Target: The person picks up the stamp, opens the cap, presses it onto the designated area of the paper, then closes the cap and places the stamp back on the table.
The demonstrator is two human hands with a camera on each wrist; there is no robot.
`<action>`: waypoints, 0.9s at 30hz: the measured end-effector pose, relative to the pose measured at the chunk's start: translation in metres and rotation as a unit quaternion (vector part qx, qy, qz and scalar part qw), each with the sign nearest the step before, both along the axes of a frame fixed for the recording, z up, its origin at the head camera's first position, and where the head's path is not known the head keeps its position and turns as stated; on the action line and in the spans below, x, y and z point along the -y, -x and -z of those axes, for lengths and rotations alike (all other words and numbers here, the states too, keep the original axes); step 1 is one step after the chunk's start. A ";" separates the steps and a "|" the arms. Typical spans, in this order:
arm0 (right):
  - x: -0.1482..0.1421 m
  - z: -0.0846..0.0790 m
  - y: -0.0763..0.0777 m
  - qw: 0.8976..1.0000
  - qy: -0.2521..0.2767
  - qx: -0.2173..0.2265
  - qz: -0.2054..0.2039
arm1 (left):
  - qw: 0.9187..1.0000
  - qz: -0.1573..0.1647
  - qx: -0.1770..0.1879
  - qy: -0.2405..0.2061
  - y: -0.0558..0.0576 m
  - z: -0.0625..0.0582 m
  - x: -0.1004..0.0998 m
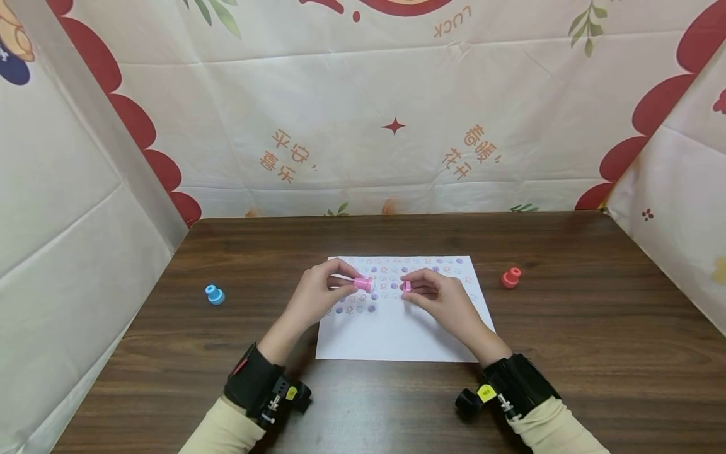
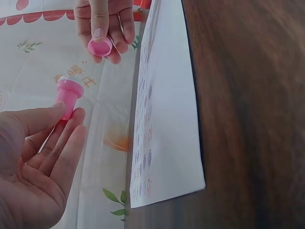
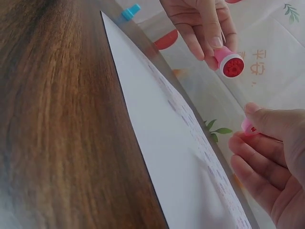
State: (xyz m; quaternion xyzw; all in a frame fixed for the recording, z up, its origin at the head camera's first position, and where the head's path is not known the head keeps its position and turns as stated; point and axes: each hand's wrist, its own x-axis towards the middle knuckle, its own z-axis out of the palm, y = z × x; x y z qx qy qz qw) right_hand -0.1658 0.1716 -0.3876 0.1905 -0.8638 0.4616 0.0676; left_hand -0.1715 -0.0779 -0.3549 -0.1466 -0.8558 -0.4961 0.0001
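Between thumb and fingers my left hand [image 1: 317, 291] pinches a pink stamp [image 1: 363, 284] by its handle. Its red stamping face, ringed in white, shows in the right wrist view and points toward the other hand. My right hand [image 1: 442, 299] pinches a small pink cap [image 1: 406, 286], whose hollow side shows in the left wrist view. A gap separates cap and stamp. Both hands are held over a white sheet of paper [image 1: 397, 337], its upper part covered with rows of small purple and red stamped prints.
A blue stamp [image 1: 215, 295] stands on the brown wooden table [image 1: 170, 378] to the left of the paper. A red stamp [image 1: 511, 278] stands to its right. Behind the table hangs a white printed cloth [image 1: 363, 94], with more cloth at both sides.
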 end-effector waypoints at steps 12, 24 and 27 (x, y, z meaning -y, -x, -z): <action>-0.004 0.001 -0.002 1.000 -0.004 0.005 0.009 | 0.999 0.014 -0.020 0.020 0.000 0.003 -0.009; -0.004 -0.002 0.000 1.000 -0.002 0.016 0.007 | 0.997 0.031 -0.039 0.060 0.002 -0.002 -0.016; -0.005 -0.003 0.000 1.000 -0.002 0.021 0.008 | 0.995 0.035 -0.046 0.082 0.003 -0.003 -0.018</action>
